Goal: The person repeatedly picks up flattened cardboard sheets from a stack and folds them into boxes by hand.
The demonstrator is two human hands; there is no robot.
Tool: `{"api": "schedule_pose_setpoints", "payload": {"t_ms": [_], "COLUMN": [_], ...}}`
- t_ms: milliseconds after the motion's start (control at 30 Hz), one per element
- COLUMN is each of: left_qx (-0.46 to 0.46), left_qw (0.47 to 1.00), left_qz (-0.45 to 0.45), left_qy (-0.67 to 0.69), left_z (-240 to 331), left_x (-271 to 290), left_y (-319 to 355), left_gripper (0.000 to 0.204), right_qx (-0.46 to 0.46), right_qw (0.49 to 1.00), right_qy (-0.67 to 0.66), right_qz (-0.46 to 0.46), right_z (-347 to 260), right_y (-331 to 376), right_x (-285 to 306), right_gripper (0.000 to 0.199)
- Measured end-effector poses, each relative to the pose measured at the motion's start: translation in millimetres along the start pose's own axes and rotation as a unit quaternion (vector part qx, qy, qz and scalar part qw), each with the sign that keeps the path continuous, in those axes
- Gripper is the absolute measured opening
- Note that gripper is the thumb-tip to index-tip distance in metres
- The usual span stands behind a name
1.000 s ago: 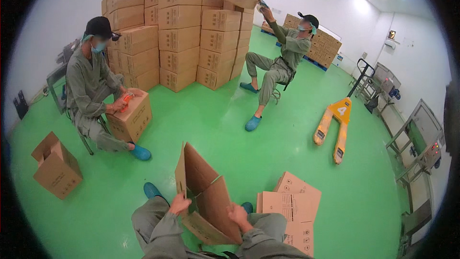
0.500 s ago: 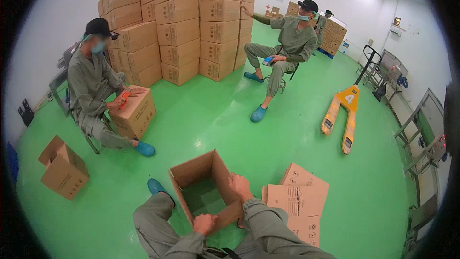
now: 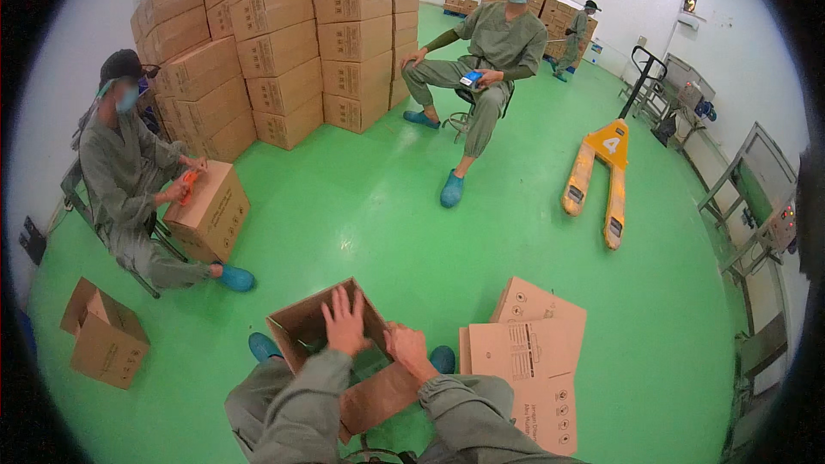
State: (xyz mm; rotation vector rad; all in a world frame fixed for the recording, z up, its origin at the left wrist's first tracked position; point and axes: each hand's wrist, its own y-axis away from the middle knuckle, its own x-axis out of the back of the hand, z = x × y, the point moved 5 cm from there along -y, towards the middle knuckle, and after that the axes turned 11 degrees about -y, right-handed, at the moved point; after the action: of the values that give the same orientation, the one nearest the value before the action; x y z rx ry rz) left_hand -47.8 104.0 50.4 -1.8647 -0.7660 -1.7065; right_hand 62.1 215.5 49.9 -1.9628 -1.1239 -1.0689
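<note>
Between my knees an open cardboard carton point(image 3: 301, 316) stands on the green floor. Green floor shows through its bottom. My left hand point(image 3: 346, 323) is over the carton's opening, fingers spread, holding nothing; whether it touches the inner wall I cannot tell. At the right side, my right hand point(image 3: 409, 349) grips the carton's upper edge, its fingers closed around the cardboard. A carton flap point(image 3: 375, 397) hangs out toward me, between my forearms. To the right of my right hand lie several flattened cartons point(image 3: 533, 352) in a pile.
At the left, a seated person point(image 3: 129, 172) holds an orange tool point(image 3: 188, 186) on a closed carton point(image 3: 225, 210). An open carton point(image 3: 112, 344) stands nearer. Ahead sits another person point(image 3: 507, 39) beside stacked cartons point(image 3: 357, 34). A yellow pallet jack point(image 3: 608, 144) stands right.
My left hand has let go of the carton's near edge and moved up over the opening, fingers spread. The right hand still grips the side. The seated person ahead has lowered an arm.
</note>
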Motion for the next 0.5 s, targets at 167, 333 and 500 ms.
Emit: {"api": "schedule_pose_setpoints", "payload": {"t_ms": [167,333,500], "left_qx": [-0.012,-0.112,-0.075], "left_qw": [0.977,0.983,0.99], "left_qz": [-0.174,-0.093,0.02], "left_qy": [0.124,-0.112,-0.119], "left_z": [-39.5,30.7,40.7], "left_x": [28.0,-93.9,-167.6], "left_y": [-14.9,64.8,68.9], "left_gripper": [0.151,0.128,0.076], "right_qx": [-0.001,-0.022,-0.021], "right_qw": [1.0,1.0,0.99], "right_qy": [-0.004,-0.008,-0.095], "right_qz": [0.004,-0.013,0.106], "right_z": [-2.0,-16.1,-47.1], "right_y": [1.6,5.2,35.2], "right_x": [2.5,4.8,-15.2], "right_gripper": [0.021,0.025,0.038]}}
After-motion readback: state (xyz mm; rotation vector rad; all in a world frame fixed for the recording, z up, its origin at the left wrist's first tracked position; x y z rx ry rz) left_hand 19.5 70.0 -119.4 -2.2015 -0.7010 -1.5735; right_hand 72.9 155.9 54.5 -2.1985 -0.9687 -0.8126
